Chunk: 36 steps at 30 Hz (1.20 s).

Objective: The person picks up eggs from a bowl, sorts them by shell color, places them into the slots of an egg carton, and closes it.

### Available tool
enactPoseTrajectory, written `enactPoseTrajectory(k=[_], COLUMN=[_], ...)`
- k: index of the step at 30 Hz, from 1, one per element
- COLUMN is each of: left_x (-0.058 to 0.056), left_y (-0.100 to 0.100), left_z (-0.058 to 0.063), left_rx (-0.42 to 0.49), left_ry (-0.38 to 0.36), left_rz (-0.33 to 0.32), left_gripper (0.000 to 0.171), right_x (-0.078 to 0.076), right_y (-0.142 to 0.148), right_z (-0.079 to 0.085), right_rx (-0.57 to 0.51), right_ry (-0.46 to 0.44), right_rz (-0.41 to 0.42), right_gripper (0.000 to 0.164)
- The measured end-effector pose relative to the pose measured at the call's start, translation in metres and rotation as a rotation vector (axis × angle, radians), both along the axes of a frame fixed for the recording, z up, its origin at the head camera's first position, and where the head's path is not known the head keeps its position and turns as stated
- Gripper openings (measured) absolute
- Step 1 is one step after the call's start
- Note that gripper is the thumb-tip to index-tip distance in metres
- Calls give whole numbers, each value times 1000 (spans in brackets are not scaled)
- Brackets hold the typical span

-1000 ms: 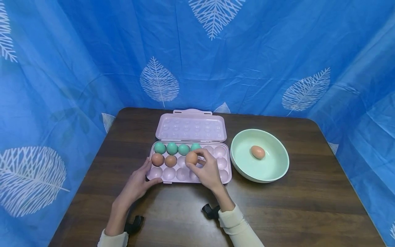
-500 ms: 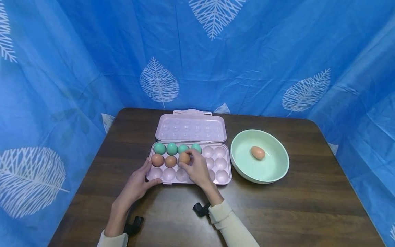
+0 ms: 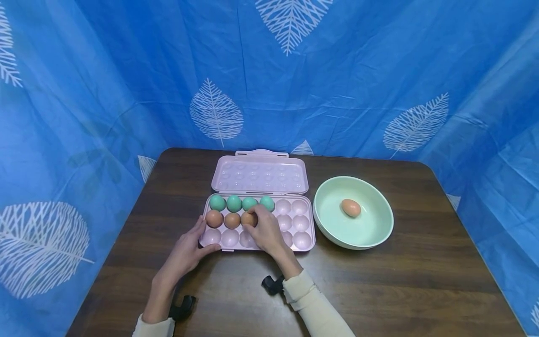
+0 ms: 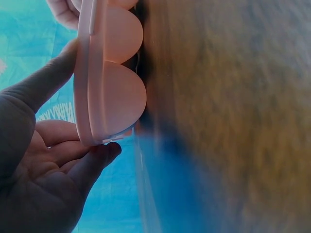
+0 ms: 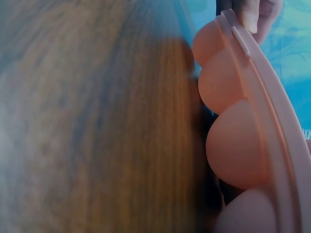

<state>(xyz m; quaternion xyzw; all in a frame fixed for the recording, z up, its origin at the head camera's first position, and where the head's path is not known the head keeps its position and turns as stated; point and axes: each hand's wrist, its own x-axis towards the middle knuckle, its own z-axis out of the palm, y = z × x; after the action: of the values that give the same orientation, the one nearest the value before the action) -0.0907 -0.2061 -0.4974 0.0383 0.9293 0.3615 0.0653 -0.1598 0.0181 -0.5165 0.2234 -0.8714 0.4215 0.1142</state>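
Observation:
A pink plastic egg box [image 3: 261, 243] lies open on the table, its lid [image 3: 261, 174] folded back. Green eggs [image 3: 234, 203] fill several cups of its back row. In the middle row, two brown eggs [image 3: 214, 218] sit at the left. My right hand [image 3: 268, 232] pinches a third brown egg [image 3: 248, 218] in the cup beside them; its fingers partly cover the egg. The left hand [image 3: 188, 249] grips the box's left front corner, thumb on the front rim and fingers along the end; the left wrist view shows this hold on the egg box's rim [image 4: 83, 97].
To the right of the box, close beside it, stands a light green bowl [image 3: 381, 229] with one brown egg [image 3: 351, 208] inside. The dark wooden table [image 3: 404, 285] runs back to a blue curtain [image 3: 328, 93] with white leaf patterns.
My right hand has moved left and lowered the brown egg into the third cup of the middle row. The left hand has stayed on the box corner.

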Motion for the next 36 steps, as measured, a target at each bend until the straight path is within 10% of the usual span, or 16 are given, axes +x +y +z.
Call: enactPoseTrajectory(k=[36], left_x=[0], left_y=[0], left_z=[7], left_rx=[8], left_ry=[-25], left_rz=[2], left_gripper=[93], right_x=[10], right_y=[22], right_z=[13], right_rx=[-246], right_ry=[58], right_rz=[-44], right_gripper=[33])
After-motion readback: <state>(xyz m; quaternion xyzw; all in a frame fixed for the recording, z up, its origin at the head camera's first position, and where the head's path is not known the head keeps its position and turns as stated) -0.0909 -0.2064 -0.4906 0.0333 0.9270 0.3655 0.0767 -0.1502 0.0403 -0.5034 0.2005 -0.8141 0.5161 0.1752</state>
